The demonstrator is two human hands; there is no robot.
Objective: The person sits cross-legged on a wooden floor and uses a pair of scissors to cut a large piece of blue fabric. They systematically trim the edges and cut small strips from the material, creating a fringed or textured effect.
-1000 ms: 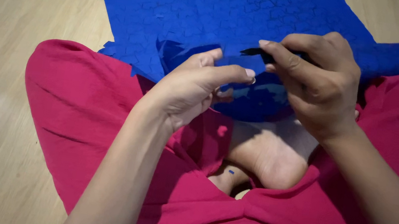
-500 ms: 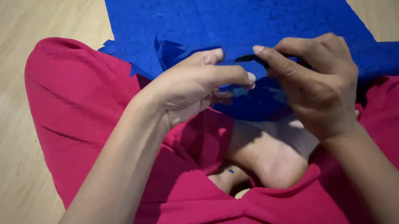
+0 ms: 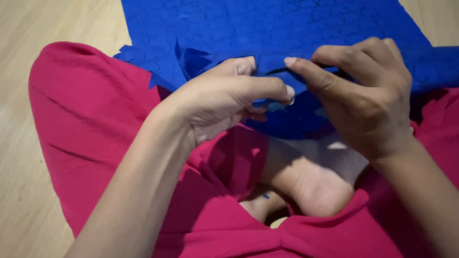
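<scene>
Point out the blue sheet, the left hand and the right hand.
blue sheet [image 3: 268,16]: head view, on the patterned flat part lying on the floor.
left hand [image 3: 218,101]: head view, on the back of the hand.
right hand [image 3: 366,102]: head view, on the back of the hand.

Blue cut-pattern sheet, flat on floor, near edge on lap.

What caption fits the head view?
Both hands, left and right, pinch a blue sheet over red trousers.
</scene>
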